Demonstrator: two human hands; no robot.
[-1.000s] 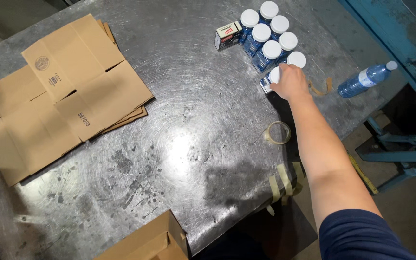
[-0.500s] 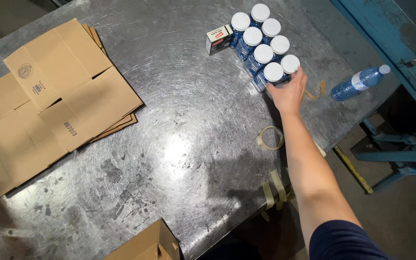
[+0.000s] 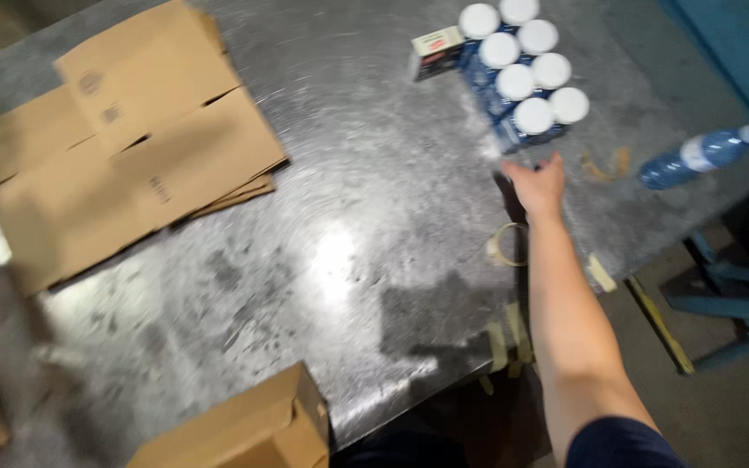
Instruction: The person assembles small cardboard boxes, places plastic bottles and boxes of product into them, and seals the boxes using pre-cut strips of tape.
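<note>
Cluster of blue containers with white round lids (image 3: 526,74) stood packed together at the far right of the metal table (image 3: 366,217), seven lids countable, arranged in two rough rows. The nearest lids lay just beyond the fingertips of the right hand (image 3: 537,184), apart from them, not touching.

The right hand was stretched out over the table, palm down, fingers (image 3: 552,163) loosely spread and slightly curled. It held nothing. Motion blur softened the outline, so the exact spread could not be judged finely. The left hand was out of view.

Beyond the cluster and to the fingers' left sat a small red-and-white box (image 3: 438,45), touching or just beside the containers. To the fingers' right lay a blue plastic bottle (image 3: 700,156) on its side, near the table edge. Behind the fingers, beside the wrist, lay a tape roll (image 3: 506,245); strips of tape (image 3: 509,334) hung along the near edge. Well off to the fingers' left lay a stack of flattened cardboard boxes (image 3: 123,147). Another cardboard box (image 3: 244,429) stood at the near edge.

Risk, as a judgement: the containers stood tight, so a push on the nearest lid could topple or shove its neighbours, and the smooth metal would let them slide. The lying bottle could roll off the edge if the table were jolted.
</note>
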